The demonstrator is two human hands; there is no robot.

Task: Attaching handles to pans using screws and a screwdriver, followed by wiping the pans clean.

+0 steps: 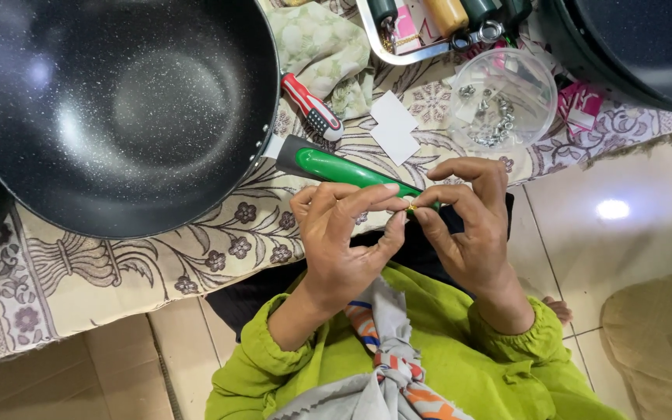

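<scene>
A tiny yellowish fastener point(411, 208), too small to tell whether it is a screw or a nut, sits at the tip of the green pan handle point(351, 171), pinched between both hands. The left hand point(342, 233) closes thumb and forefinger narrowly on it from the left, and the right hand point(468, 222) pinches in from the right, fingers curled tight; neither is nearer than the other, since both touch it at the same spot. The handle's long axis runs from far left to near right, its free end pointing toward the person's chest and the hands, its other end joined by a black collar to the large black speckled wok point(118, 109) that fills the far left. The wok rests on a floral patterned cloth point(118, 264) spread over the tiled floor. Just beyond the handle lies a red-handled screwdriver point(313, 105), its axis roughly parallel to the handle, and beside it two small white cards point(394, 128). Farther right stands a clear plastic bowl point(507, 97) holding small metal nuts and washers, and beyond that a metal tray point(398, 47) with more handles. The rim of another dark pan point(631, 47) shows at the far right. The person wears lime-green sleeves point(460, 327).
</scene>
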